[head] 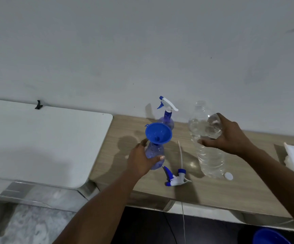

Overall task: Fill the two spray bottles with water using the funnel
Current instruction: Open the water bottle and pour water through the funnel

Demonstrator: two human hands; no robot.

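Head view: the left hand (139, 162) grips the near spray bottle (154, 155), uncapped, with the blue funnel (158, 132) seated in its neck. Its trigger head (176, 178) lies on the wooden table (230, 191) just beside. The right hand (230, 138) grips the uncapped water bottle (207, 138), standing upright. No pour seems begun, and the far spray bottle (167, 118), sprayer still on, looks untouched.

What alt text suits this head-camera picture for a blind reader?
A person's left hand grips a translucent blue spray bottle with a blue plastic funnel in its neck; the right hand holds a clear plastic water bottle on a wooden table. A detached white-and-blue spray head lies between them.
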